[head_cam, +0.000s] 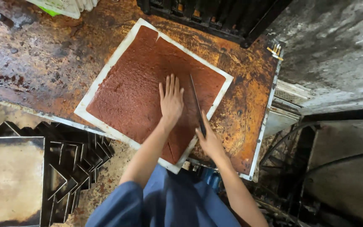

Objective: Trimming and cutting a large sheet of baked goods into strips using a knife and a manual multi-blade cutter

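— Reddish-brown slab (135, 84)?
— On white board (90, 96), rusty table (47, 59). Left hand (171, 101) flat on it, fingers spread.
— Right hand (210, 141)?
— Closed around knife (197, 107), blade on slab.

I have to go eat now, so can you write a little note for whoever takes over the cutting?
Left hand: flat on the reddish-brown sheet, pressing it down.
Right hand: grip on the knife, blade on the sheet beside the left hand.
Sheet lies on a white board on the rusty table.
Done: cuts near the top corner and bottom edge.
Left: most of the sheet is uncut.
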